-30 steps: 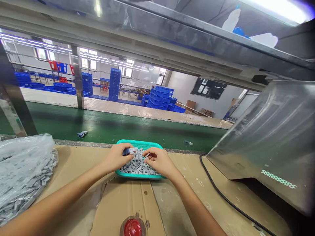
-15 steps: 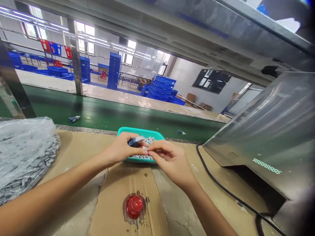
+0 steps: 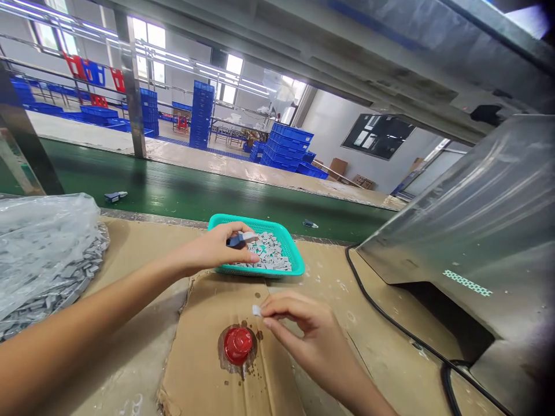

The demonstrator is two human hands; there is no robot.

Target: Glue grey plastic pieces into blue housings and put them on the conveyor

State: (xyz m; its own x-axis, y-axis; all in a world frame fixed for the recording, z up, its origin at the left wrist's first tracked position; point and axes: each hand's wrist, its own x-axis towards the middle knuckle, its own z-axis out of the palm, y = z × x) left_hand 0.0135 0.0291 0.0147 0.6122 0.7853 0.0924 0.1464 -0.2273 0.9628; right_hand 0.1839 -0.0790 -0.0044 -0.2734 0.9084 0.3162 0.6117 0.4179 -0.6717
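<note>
Over the near-left part of a teal basket (image 3: 297, 260) full of small grey-white pieces (image 3: 273, 254), my left hand (image 3: 221, 245) is closed on a dark blue and grey part (image 3: 239, 240). Between the thumb and forefinger of my right hand (image 3: 299, 323) is a small white piece (image 3: 256, 311). This hand is nearer to me than the basket, up and right of a red cup-like object (image 3: 238, 345), which sits on wet, stained cardboard (image 3: 208, 323). The two hands are apart.
A clear plastic bag (image 3: 47, 254) of grey pieces lies at the left. Beyond the basket runs a green conveyor belt (image 3: 182, 190) carrying two blue-grey parts. A metal housing (image 3: 468, 231) and black cable (image 3: 390, 328) stand at the right; a metal beam crosses overhead.
My right hand has moved away from my left hand and toward me, with the white piece in its fingers. The parts on the belt have shifted left.
</note>
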